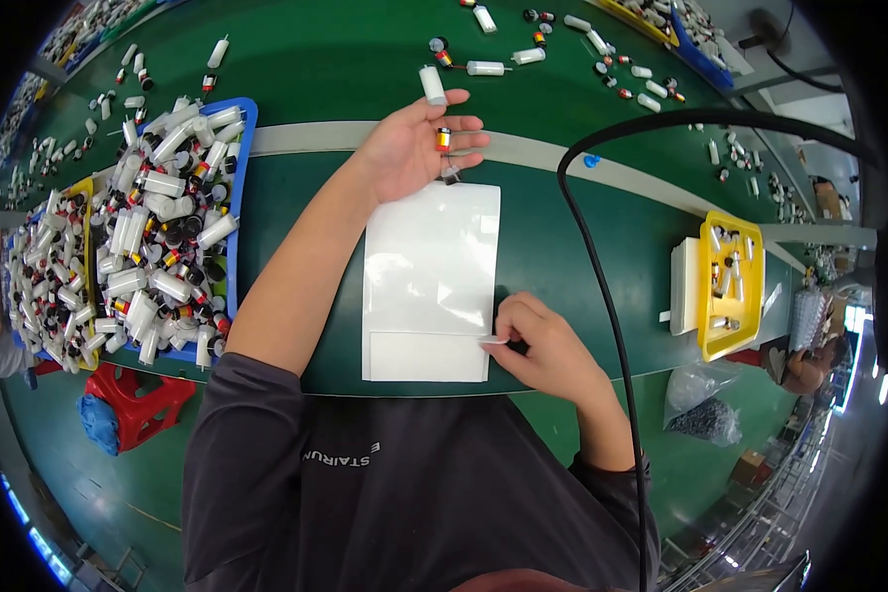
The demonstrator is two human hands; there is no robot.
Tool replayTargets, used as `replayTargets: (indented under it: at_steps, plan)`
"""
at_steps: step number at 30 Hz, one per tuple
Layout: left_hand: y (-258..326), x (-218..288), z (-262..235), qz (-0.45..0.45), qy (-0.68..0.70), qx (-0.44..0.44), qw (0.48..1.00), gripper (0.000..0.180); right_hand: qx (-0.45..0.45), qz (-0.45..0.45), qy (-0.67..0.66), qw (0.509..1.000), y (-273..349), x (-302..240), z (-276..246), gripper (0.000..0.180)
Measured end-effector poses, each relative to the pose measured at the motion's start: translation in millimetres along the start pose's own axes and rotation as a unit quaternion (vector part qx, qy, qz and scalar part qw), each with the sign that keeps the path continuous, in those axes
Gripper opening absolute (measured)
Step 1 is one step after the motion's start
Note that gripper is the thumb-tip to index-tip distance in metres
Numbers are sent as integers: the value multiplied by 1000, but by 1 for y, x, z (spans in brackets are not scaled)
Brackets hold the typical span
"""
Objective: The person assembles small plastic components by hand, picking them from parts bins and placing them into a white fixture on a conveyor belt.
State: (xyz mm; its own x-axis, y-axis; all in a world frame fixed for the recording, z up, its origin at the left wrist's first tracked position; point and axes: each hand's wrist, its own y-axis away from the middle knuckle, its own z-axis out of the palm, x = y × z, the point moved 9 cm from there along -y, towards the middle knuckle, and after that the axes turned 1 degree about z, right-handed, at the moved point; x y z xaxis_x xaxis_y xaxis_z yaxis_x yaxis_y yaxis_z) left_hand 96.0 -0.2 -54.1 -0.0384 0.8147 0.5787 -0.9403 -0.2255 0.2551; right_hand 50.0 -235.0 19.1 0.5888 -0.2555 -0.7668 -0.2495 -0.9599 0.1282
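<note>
A flat, glossy, whitish plastic bag [430, 259] lies on the green work surface in front of me, with a strip folded across its near end. My right hand [541, 340] is closed in a pinch on the bag's near right edge, lifting a corner slightly. Palm up at the bag's far end, my left hand [405, 148] holds a small white plastic bottle [431, 85] by its thumb and forefinger. A small red, yellow and black piece [444, 139] sits between its other fingers, and a dark cap with a clear part [452, 176] is at the lowest finger.
At left, a blue bin [250, 148] and a yellow-edged bin [91, 237] are heaped with bottles and caps. Loose bottles [485, 68] lie on the green belt [335, 59] beyond. A yellow tray [708, 296] stands right. A black cable [592, 242] arches across the right side.
</note>
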Motion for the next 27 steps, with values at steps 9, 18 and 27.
replayTargets:
  at_steps: [9,18,27]
  plan:
    - [-5,-5,19,11,9,-49,999,41,198,49,-84,975,-51,3,-77,26]
    - [-1,-11,23,-21,-86,-58,994,35,214,69,-368,902,23,77,-59,21]
    - [2,22,24,51,61,-63,995,35,109,-106,187,970,-48,-15,2,73]
